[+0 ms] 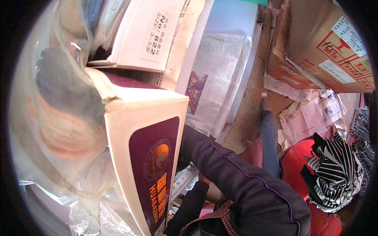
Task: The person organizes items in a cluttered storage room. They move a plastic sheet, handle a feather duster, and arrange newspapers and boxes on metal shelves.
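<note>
Neither of my hands is in view. A dark sleeve with purple piping [236,177] runs up from the lower right and ends behind a cream and purple cardboard box [153,177], which bears printing. A second black sleeve [190,206] lies lower, partly behind the same box. Whether a hand touches the box is hidden. Clear plastic wrapping [88,191] with dark and orange shapes showing through fills the left, close to the camera. Above the box lies a white printed carton [141,32].
Newspaper [224,67] covers a pale surface beyond the box. Brown cardboard cartons [322,59] stand at the upper right, with loose newspaper sheets [313,115] below them on the floor. A black-and-white striped cloth [333,174] lies on a red seat [295,159] at the right.
</note>
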`<action>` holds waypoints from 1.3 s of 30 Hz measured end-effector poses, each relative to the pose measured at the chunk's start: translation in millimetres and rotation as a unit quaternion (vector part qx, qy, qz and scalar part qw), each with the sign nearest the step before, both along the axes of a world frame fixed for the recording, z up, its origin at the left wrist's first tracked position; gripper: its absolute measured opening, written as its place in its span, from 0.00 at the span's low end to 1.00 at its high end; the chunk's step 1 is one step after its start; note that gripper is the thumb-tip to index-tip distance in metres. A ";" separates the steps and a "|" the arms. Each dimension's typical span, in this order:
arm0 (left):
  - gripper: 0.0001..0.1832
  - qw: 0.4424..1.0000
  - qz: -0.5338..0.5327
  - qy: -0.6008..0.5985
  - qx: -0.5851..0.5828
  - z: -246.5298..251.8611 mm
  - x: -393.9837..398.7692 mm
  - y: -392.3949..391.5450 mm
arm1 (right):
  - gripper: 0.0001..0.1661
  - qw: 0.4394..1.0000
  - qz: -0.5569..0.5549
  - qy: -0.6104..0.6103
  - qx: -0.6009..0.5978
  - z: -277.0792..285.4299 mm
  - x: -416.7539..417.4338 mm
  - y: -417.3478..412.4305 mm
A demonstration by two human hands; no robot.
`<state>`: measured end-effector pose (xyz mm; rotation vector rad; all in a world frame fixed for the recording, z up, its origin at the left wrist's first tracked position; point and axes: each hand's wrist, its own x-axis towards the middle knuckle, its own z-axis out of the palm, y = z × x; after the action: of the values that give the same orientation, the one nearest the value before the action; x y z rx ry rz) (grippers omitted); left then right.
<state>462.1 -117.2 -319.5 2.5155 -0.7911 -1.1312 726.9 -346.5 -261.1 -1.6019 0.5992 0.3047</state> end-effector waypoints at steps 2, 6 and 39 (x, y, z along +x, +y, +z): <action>0.27 1.000 0.011 0.002 -0.014 3.0 -0.2 -2.3 | 0.19 0.999 -0.035 -0.004 0.016 -7.1 5.6 8.1; 0.28 0.998 0.029 0.008 -0.054 -5.6 -0.9 -3.5 | 0.19 0.994 -0.087 -0.063 0.019 -4.1 -14.0 3.3; 0.16 0.999 0.026 0.012 -0.029 212.4 -37.6 -203.8 | 0.26 0.819 0.183 -0.423 -0.341 29.1 -186.9 -127.2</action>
<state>424.5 -321.0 -107.1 2.4564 -0.7370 -1.1037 540.0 -473.7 -232.0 -2.3072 -0.3597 -0.4083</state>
